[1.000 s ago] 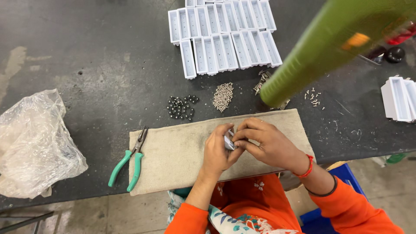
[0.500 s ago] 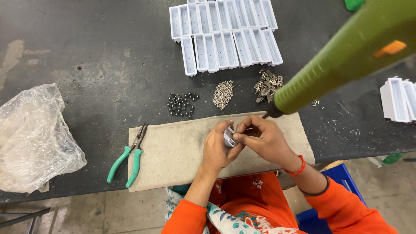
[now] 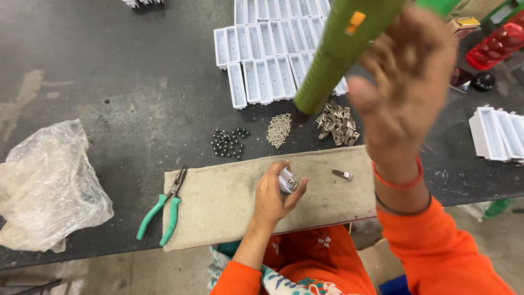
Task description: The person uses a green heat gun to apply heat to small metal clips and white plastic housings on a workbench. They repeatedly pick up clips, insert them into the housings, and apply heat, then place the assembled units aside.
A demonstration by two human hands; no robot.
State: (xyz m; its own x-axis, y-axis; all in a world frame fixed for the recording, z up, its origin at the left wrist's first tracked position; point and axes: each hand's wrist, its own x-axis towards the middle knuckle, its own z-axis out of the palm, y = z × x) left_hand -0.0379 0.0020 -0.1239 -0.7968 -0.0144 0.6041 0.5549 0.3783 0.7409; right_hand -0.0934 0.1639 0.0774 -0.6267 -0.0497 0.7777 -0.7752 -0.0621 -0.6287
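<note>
Dark workbench (image 3: 109, 82) — empty white trays (image 3: 267, 54)

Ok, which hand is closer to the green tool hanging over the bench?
Right. The right hand is raised beside the green tool, apparently just short of touching. The left hand is lower, on the cloth, holding a small part.

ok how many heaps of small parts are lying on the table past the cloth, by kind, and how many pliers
Heap of dark round beads: 1
Heap of small pale pins: 1
Heap of metal clips: 1
Green-handled pliers: 1
Total: 4
The left hand holds a small white part over the cloth; the right hand is raised, empty.
</note>
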